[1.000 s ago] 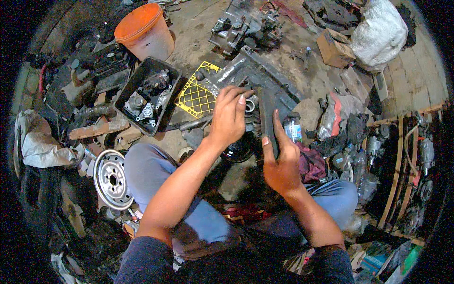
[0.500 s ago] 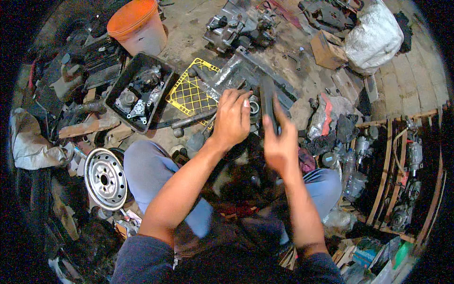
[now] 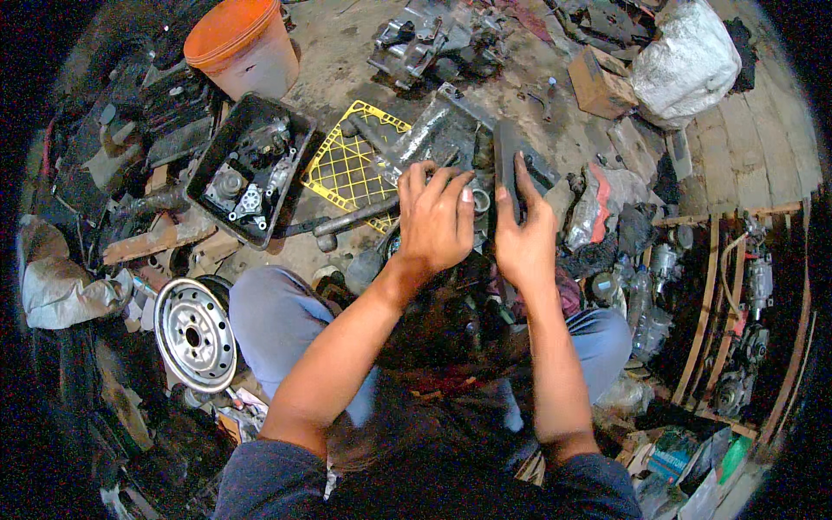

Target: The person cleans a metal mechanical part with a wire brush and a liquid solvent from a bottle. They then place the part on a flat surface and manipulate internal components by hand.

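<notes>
My left hand [image 3: 433, 217] is curled above a greasy metal part, its fingertips closed on something small and dark that I cannot make out, beside a metal ring [image 3: 481, 202]. My right hand [image 3: 529, 230] grips a long dark flat bar [image 3: 507, 143], held roughly upright in the picture with thumb and forefinger along it, just right of the ring. Beyond both hands lies a dark, scraped metal tray-like piece [image 3: 433, 130]. A yellow plastic grid [image 3: 334, 169] lies left of it, with a dark rod [image 3: 347, 221] across its near side.
A black bin [image 3: 199, 182] of metal parts, an orange-lidded bucket [image 3: 238, 65], a steel wheel [image 3: 173, 334], an engine assembly [image 3: 429, 48], a cardboard box [image 3: 598, 82], a white sack [image 3: 689, 65] and wooden rails [image 3: 702, 312] surround my crossed legs.
My right hand and the bar have moved up and a little right in the picture. My left hand has shifted right, still curled. The surroundings appear shifted as the view moved.
</notes>
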{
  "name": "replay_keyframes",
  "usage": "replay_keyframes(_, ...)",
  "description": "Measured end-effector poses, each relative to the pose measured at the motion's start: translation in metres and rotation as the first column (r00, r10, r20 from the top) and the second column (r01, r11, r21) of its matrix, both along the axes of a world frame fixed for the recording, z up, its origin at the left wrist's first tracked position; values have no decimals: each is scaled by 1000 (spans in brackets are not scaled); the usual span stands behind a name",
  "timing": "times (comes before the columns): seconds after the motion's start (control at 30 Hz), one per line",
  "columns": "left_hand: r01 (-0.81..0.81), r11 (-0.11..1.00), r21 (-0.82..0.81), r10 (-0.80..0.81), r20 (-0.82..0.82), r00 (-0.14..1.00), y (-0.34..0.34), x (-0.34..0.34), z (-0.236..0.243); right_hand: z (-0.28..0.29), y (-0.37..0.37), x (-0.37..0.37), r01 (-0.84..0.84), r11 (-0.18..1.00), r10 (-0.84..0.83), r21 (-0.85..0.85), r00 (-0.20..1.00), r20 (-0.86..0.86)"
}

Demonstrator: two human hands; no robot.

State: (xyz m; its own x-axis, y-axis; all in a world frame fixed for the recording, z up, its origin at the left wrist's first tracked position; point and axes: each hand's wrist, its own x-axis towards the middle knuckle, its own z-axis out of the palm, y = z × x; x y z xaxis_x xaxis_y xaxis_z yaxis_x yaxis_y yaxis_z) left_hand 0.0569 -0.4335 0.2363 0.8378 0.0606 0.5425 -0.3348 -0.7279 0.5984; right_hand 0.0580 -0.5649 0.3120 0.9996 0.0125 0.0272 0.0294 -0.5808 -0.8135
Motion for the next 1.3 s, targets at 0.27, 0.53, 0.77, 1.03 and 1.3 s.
replay_keyframes(0.27, -14, 1000, 28, 14, -33, 999, 4, 3, 2, -6, -16, -57, -42, 999, 41, 34, 999, 32)
replay_keyframes(0.53, -48, 998, 51, 54, -116, 992, 4, 0, 11, -3, -16, -41, -73, 997, 73, 36, 997, 12)
replay_keyframes(0.77, -60, 998, 33, 63, -80, 995, -8, 1, 16, -9, -19, 10, -69, 997, 68, 45, 997, 33)
replay_keyframes(1.03, -112, 993, 40, 115, -76, 990, -1, -3, 13, 2, -28, -79, -105, 993, 104, 45, 995, 3)
replay_keyframes(1.3, -139, 988, 62, 143, -81, 986, -9, -1, 14, -13, -5, 6, -78, 995, 74, 54, 995, 69)
